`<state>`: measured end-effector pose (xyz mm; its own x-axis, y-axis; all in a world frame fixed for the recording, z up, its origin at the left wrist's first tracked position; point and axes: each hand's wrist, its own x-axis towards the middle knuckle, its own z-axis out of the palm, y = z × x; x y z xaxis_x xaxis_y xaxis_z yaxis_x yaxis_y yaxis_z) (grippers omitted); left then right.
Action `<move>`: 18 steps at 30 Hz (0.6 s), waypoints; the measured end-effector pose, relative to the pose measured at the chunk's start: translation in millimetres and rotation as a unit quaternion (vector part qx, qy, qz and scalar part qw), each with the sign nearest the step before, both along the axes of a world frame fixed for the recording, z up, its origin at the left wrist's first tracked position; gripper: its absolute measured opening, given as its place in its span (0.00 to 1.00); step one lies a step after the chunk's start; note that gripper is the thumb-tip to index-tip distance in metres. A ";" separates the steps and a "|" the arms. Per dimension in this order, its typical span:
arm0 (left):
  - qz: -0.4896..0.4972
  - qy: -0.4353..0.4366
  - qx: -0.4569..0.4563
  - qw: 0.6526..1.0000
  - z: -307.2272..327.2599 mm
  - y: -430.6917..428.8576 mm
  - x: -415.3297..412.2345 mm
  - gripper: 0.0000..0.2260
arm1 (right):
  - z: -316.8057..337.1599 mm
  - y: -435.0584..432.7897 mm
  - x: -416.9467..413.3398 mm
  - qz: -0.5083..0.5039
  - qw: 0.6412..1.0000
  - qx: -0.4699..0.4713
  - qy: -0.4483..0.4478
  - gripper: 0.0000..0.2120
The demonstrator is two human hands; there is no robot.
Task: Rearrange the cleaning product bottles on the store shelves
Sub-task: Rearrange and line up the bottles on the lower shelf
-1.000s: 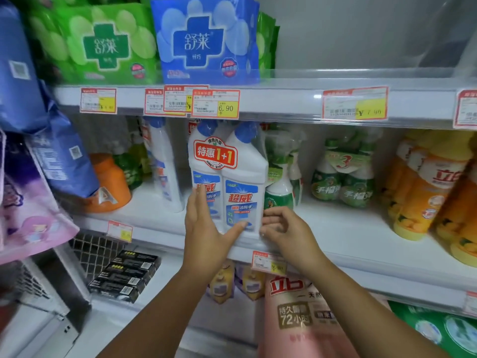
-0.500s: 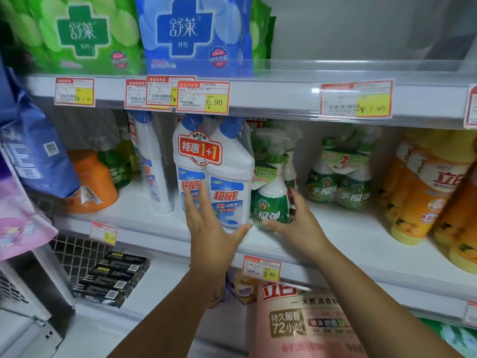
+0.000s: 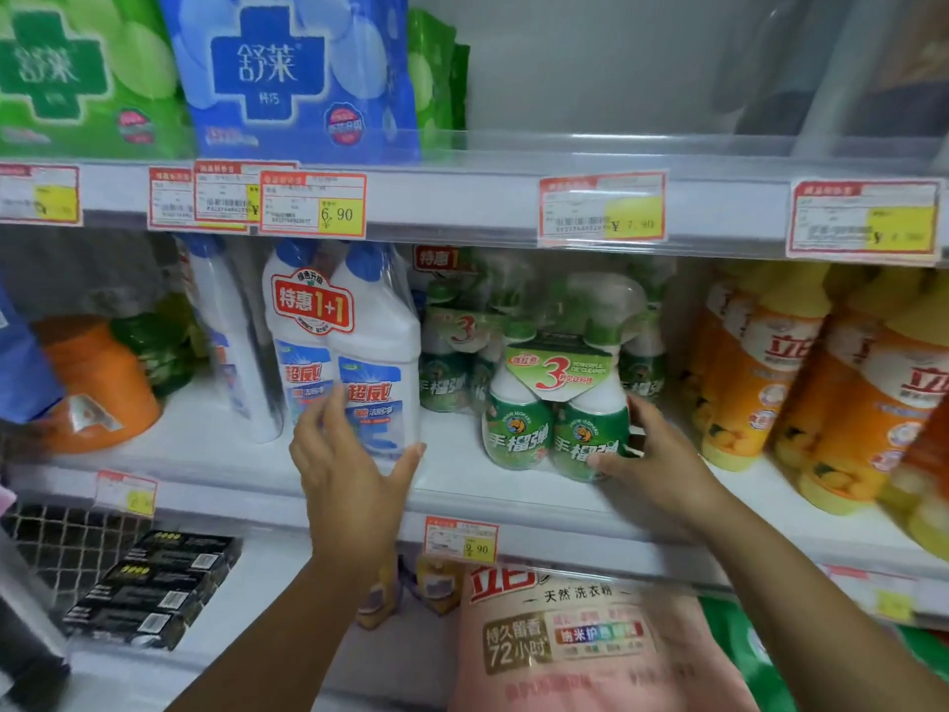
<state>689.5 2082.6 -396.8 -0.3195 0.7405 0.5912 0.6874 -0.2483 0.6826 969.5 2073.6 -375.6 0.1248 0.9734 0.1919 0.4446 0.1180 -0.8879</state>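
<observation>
A twin pack of white toilet-cleaner bottles (image 3: 354, 346) with blue caps and a red 1+1 sticker stands on the middle shelf (image 3: 452, 475). My left hand (image 3: 349, 470) rests on its lower front, fingers spread against the wrap. To the right stands a twin pack of green spray bottles (image 3: 557, 403) with a card collar marked 3. My right hand (image 3: 652, 454) grips this pack at its lower right side. More green spray packs (image 3: 452, 346) stand behind it.
Orange-yellow detergent bottles (image 3: 801, 382) crowd the shelf's right. A single white bottle (image 3: 231, 341) and an orange jug (image 3: 97, 388) stand at the left. Tissue packs (image 3: 303, 74) fill the upper shelf. A pink detergent bag (image 3: 590, 644) and black boxes (image 3: 159, 588) lie below.
My right hand left the white twin pack, reached right and took hold of a green spray twin pack, which now stands nearer the shelf front. My left hand stayed on the white pack.
</observation>
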 end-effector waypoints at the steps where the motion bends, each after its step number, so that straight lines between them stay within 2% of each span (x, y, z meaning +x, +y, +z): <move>1: 0.014 0.032 0.027 0.999 1.9 -1.9 3.5 0.38 | 0.0 -2.5 10.0 -0.007 1.000 -0.001 0.002 0.39; 4: -0.036 0.103 0.087 0.990 5.0 -7.6 23.5 0.28 | -1.3 -6.8 28.4 -0.044 0.999 0.014 -0.002 0.42; 7: -0.178 0.111 0.019 0.978 0.8 -10.7 51.2 0.26 | -4.0 -6.0 32.4 -0.102 0.993 0.054 -0.035 0.42; 9: -0.237 0.105 -0.044 0.965 -4.6 -5.6 67.6 0.28 | -4.9 -2.5 33.7 -0.111 0.991 0.068 -0.043 0.39; 12: -0.262 0.127 -0.116 0.950 -10.5 6.0 88.3 0.28 | -4.4 3.8 38.7 -0.105 0.989 0.085 -0.056 0.35; 18: -0.250 0.210 -0.124 0.937 -16.1 14.3 110.7 0.27 | -3.4 11.5 45.6 -0.115 0.988 0.086 -0.051 0.34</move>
